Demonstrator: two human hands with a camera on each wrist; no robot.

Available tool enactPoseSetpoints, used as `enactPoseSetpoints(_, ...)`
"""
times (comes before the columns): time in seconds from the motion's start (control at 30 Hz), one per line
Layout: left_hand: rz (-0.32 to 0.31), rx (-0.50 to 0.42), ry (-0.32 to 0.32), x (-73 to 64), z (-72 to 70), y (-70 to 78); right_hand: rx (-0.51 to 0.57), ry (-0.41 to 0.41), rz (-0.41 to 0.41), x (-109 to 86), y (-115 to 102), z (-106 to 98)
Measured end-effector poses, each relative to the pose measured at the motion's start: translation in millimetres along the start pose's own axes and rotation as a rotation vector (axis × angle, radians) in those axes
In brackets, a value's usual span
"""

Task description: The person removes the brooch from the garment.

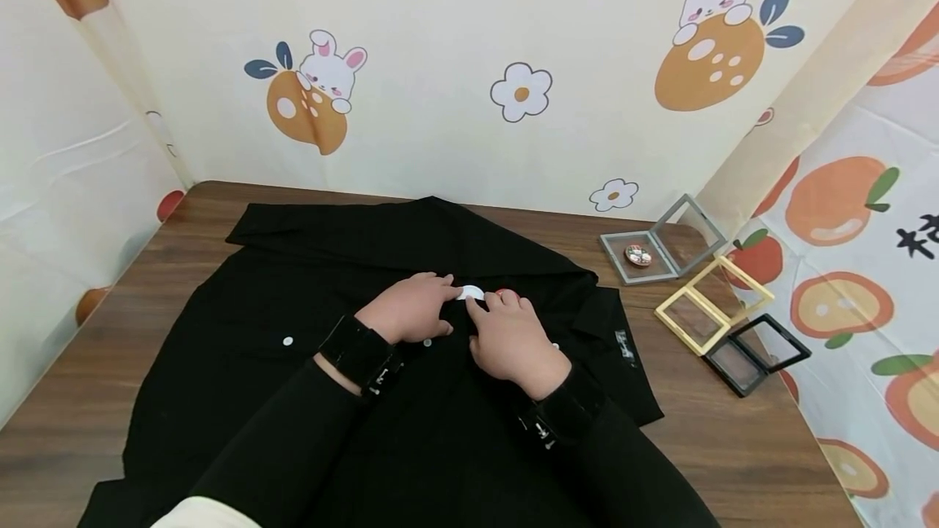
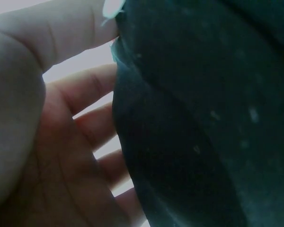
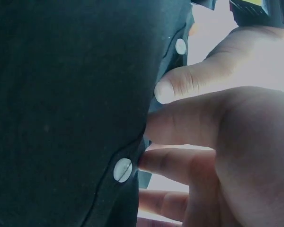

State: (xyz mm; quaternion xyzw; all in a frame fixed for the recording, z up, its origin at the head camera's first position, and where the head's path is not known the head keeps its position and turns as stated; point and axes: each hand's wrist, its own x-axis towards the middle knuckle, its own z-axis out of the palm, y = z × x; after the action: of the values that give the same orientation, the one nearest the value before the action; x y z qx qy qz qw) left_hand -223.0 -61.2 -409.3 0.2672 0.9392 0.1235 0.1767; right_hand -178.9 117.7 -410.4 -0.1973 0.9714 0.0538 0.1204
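A black shirt [image 1: 440,446] with white buttons lies spread over the wooden table. My left hand [image 1: 407,306] grips the shirt's edge near its upper middle, the fingers passing behind the fabric [image 2: 194,118] in the left wrist view. Opposite it, my right hand [image 1: 513,341] holds the same edge, its fingertips partly hidden by the cloth. Between the two hands shows a white rounded piece [image 1: 470,292], with fingertips right at its rim. A small red piece [image 1: 506,293] peeks out beyond the right fingers. One white button [image 3: 123,170] sits close to the right fingertips.
To the right stand three open hinged cases: a grey one [image 1: 623,271] with a round patterned badge [image 1: 638,255] inside, a yellow one [image 1: 693,345] and a black one [image 1: 744,389]. A patterned curtain [image 1: 440,137] borders the wooden table [image 1: 734,463] at the back and sides.
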Motion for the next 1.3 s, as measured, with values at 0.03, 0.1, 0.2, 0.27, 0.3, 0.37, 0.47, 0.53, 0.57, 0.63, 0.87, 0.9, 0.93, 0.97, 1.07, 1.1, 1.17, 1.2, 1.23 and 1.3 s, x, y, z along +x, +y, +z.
enactPoseSetpoints(0.03,-0.001,0.001,0.003,0.1,0.2,0.1,0.006,0.003,0.000,-0.5,0,0)
enactPoseSetpoints(0.1,-0.004,0.011,0.007,0.0,0.9,0.4,0.017,0.010,-0.003,-1.0,1,1)
enactPoseSetpoints(0.2,-0.001,0.043,0.042,0.3,2.0,1.3,0.020,0.026,-0.013,-1.9,2,3)
enactPoseSetpoints(0.27,0.004,0.073,0.080,1.7,2.1,2.9,0.021,0.033,-0.018,-2.6,3,4)
enactPoseSetpoints(0.3,0.010,0.088,0.104,3.0,1.7,3.8,0.018,0.034,-0.017,-3.1,3,5)
enactPoseSetpoints(0.37,0.016,0.105,0.146,6.4,-0.3,6.1,0.024,0.038,-0.013,-4.2,4,6)
enactPoseSetpoints(0.47,0.008,0.078,0.176,14.5,-5.7,9.1,0.036,0.046,-0.014,-5.5,5,6)
enactPoseSetpoints(0.53,-0.017,0.031,0.158,21.5,-9.8,10.2,0.043,0.054,-0.018,-6.2,5,6)
enactPoseSetpoints(0.57,-0.033,-0.001,0.141,25.5,-11.4,9.7,0.045,0.057,-0.021,-6.4,5,6)
enactPoseSetpoints(0.63,-0.059,-0.076,0.095,33.5,-14.7,7.4,0.040,0.060,-0.025,-6.7,4,6)
enactPoseSetpoints(0.87,-0.083,-0.217,-0.022,47.8,-19.2,0.3,0.028,0.089,-0.036,-6.4,3,6)
enactPoseSetpoints(0.9,-0.085,-0.194,-0.031,48.5,-18.5,0.5,0.030,0.090,-0.038,-6.6,3,6)
enactPoseSetpoints(0.93,-0.088,-0.169,-0.037,49.1,-17.3,0.8,0.030,0.089,-0.040,-6.9,2,6)
enactPoseSetpoints(0.97,-0.094,-0.147,-0.037,49.4,-16.1,1.2,0.027,0.083,-0.040,-7.0,2,6)
enactPoseSetpoints(1.07,-0.125,-0.107,-0.024,50.3,-13.0,3.5,0.021,0.065,-0.034,-7.1,0,6)
enactPoseSetpoints(1.1,-0.138,-0.108,-0.012,50.7,-12.1,4.2,0.017,0.060,-0.032,-6.9,0,6)
enactPoseSetpoints(1.17,-0.153,-0.124,0.014,51.3,-11.5,6.0,0.008,0.051,-0.025,-6.6,0,7)
enactPoseSetpoints(1.2,-0.159,-0.139,0.027,51.6,-11.3,7.0,0.008,0.055,-0.024,-6.6,0,7)
enactPoseSetpoints(1.23,-0.161,-0.152,0.039,52.1,-11.1,7.5,0.007,0.055,-0.022,-6.9,0,7)
enactPoseSetpoints(1.3,-0.162,-0.180,0.060,52.7,-10.9,8.9,0.009,0.055,-0.018,-7.5,1,6)
